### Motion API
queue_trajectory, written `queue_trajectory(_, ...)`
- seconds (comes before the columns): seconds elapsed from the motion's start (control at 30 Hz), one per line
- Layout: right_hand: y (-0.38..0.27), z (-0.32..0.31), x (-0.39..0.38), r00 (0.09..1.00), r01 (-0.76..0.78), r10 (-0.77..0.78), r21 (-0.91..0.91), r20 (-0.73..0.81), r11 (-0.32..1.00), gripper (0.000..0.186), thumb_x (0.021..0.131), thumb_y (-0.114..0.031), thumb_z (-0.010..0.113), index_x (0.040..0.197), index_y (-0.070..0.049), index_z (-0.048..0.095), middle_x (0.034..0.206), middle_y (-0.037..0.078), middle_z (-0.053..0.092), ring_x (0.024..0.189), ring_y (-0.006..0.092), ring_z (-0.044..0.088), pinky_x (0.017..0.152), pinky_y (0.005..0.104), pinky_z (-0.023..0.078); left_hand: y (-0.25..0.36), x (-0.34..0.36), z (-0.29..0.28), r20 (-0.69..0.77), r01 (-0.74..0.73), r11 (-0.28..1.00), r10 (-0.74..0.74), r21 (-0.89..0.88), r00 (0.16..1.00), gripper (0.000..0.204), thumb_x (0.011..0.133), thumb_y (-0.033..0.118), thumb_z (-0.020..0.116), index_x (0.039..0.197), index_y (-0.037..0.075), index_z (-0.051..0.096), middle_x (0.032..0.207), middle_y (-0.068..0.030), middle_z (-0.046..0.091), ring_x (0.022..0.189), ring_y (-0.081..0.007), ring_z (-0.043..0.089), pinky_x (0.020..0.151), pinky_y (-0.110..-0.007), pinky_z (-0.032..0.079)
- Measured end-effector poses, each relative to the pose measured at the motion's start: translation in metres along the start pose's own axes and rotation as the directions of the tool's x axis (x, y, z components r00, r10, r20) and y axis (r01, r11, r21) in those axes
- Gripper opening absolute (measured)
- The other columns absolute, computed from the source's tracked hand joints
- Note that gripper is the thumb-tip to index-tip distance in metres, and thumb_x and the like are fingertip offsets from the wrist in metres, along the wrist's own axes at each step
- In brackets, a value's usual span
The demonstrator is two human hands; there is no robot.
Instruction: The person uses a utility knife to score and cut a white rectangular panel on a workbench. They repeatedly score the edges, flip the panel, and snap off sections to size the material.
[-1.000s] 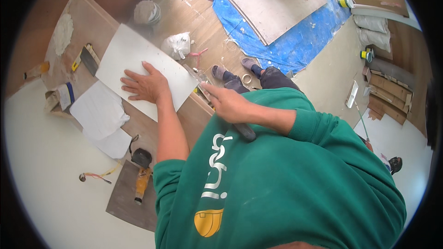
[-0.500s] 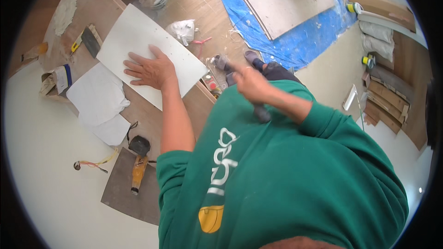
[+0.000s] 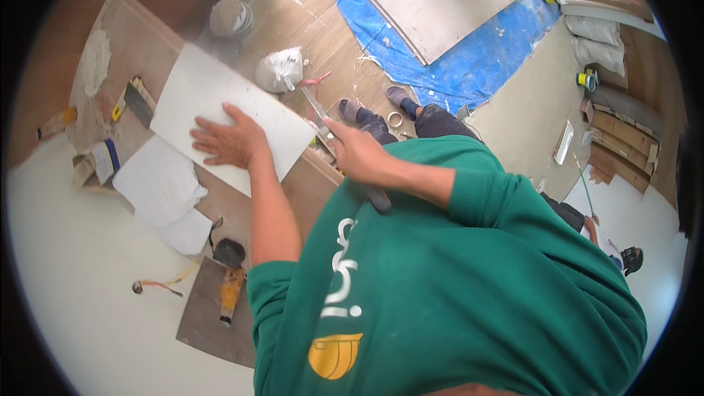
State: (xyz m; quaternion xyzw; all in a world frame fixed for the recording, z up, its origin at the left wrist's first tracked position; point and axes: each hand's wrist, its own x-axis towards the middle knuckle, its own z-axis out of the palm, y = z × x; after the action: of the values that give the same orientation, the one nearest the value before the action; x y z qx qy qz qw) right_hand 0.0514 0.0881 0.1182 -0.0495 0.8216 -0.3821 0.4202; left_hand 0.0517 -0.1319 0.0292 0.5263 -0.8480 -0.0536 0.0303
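A worker's left hand (image 3: 229, 141), fingers spread, presses a white tile (image 3: 220, 103) flat on the wooden surface (image 3: 147, 44) while the right hand (image 3: 356, 154), fingers wrapped around a long metal tool (image 3: 323, 121), meets its edge, where a slip could chip it.

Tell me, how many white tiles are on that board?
2: a large white tile under the left hand, and a broken white tile nearer the person's left; others may be hidden.

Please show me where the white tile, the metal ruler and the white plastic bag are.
white tile (image 3: 198, 95), head view: on its bare upper face.
metal ruler (image 3: 317, 108), head view: on the blade beyond the right hand.
white plastic bag (image 3: 279, 72), head view: on its bulging middle.
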Motion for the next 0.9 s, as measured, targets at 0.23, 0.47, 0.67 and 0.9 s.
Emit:
queue_trajectory(0.23,0.007,0.0,-0.011,0.995,0.033,-0.034,0.019,0.091,0.999,0.053,0.094,-0.01,0.048,0.146,-0.001,0.043,0.101,0.035,0.065,0.093,0.0501,0.064,0.086,0.0551,0.05,0.012,0.002,0.0,-0.007,-0.009,1.0,0.009,0.016,1.0,0.077,0.101,0.058,0.039,0.155,0.005,0.028,0.161,-0.0245,0.023,0.149,-0.0452,0.02,0.115,-0.066,0.018)
queue_trajectory(0.47,-0.003,-0.003,-0.051,0.996,-0.026,0.018,0.089,0.09,0.996,0.053,0.098,-0.013,0.046,0.15,-0.008,0.041,0.108,0.037,0.063,0.099,0.0522,0.062,0.089,0.0544,0.05,-0.001,-0.001,0.002,-0.01,0.002,1.0,-0.002,0.023,1.0,0.076,0.1,0.057,0.041,0.155,0.005,0.029,0.16,-0.0237,0.026,0.149,-0.0445,0.021,0.115,-0.066,0.02)
queue_trajectory(0.67,0.015,0.011,0.014,0.997,-0.002,-0.001,0.039,0.072,0.999,0.049,0.097,-0.01,0.045,0.146,-0.006,0.047,0.102,0.034,0.065,0.092,0.0475,0.064,0.084,0.0521,0.05,0.007,0.001,-0.001,-0.018,-0.01,0.999,0.011,0.043,1.0,0.075,0.1,0.057,0.041,0.154,0.006,0.03,0.159,-0.0241,0.026,0.149,-0.0443,0.021,0.115,-0.066,0.019)
queue_trajectory(0.9,0.003,0.0,-0.026,0.995,0.004,-0.008,0.035,0.096,0.999,0.049,0.097,-0.015,0.048,0.145,-0.01,0.05,0.124,0.033,0.061,0.113,0.0473,0.061,0.098,0.0494,0.049,0.0,-0.003,-0.003,0.016,-0.005,1.0,0.004,0.017,1.0,0.075,0.101,0.057,0.04,0.155,0.006,0.029,0.16,-0.0242,0.025,0.15,-0.0433,0.018,0.117,-0.065,0.016)
